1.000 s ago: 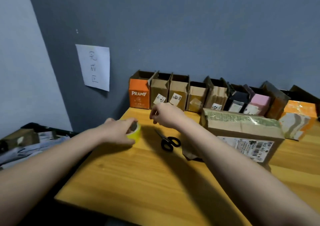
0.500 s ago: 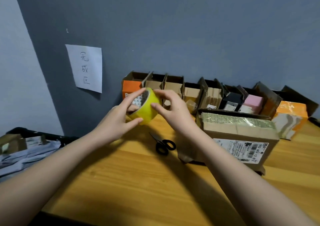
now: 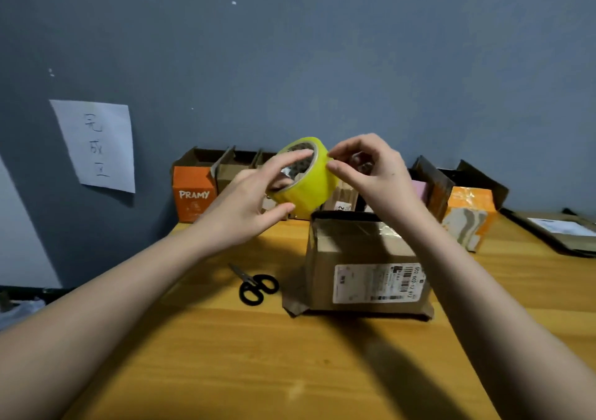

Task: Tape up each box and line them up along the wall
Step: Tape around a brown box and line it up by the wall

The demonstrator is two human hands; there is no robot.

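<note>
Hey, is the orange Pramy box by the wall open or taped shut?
Open: the orange Pramy box has its top flaps standing up, with no tape visible across them.

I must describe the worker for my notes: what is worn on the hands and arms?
Nothing is worn. The left hand and right hand are bare: no gloves, rings or watch show. Both forearms are uncovered to the frame edge, no sleeves visible.

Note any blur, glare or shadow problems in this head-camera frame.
Head view: wide-angle bend in the wall lines; both arms cast dark shadows across the table; glare on the box top's tape; label text unreadable; left hand, right hand and yellow tape roll fairly sharp.
</note>
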